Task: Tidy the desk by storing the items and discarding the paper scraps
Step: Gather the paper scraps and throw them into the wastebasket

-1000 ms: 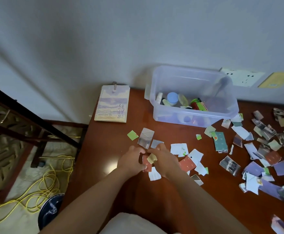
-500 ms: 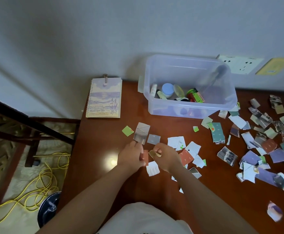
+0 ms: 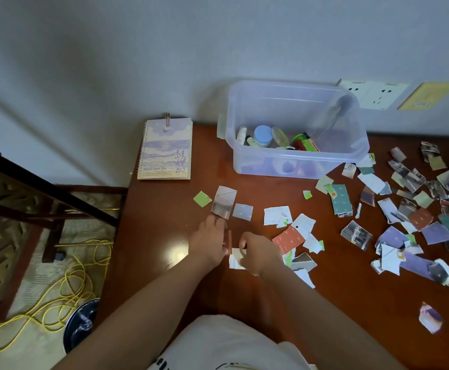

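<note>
Counter [image 3: 164, 236]: brown wood against the wall. Its right half is strewn with torn paper and its left half is mostly bare.
Clear box [image 3: 284, 166]: set at the back of the counter, lid off. Small bottles, a blue-capped jar and markers are already stored inside.
Notebook [image 3: 166, 150]: laid flat at the back left corner, just beside the box and not stored.
Waste bin [image 3: 80, 324]: seen on the floor to the left of the counter, lined in dark plastic, well apart from the hands.
Paper scraps [image 3: 435, 233]: most are spread to the right of the hands. A few lie between the hands and the box.
Step in hand: the discarding of scraps is judged to be under way and at an early stage. Pieces nearest the counter's front are being gathered into one hand.
Next move: the piece under the right hand is to be lifted and passed across to the left. Thin paper lying flat calls for a fingertip pinch at an edge. Once a bundle is built up, a reach down and left to the bin is called for.
Left hand [image 3: 209, 243]: the grip is narrow, with the fingers curled. A reddish scrap [image 3: 228, 237] is held at the fingertips, just above the counter.
Right hand [image 3: 262, 253]: the grip is narrow, with the fingers bent down onto a white scrap [image 3: 237, 259]. This appears to be pinched at its edge, though the contact is partly hidden by the knuckles.
</note>
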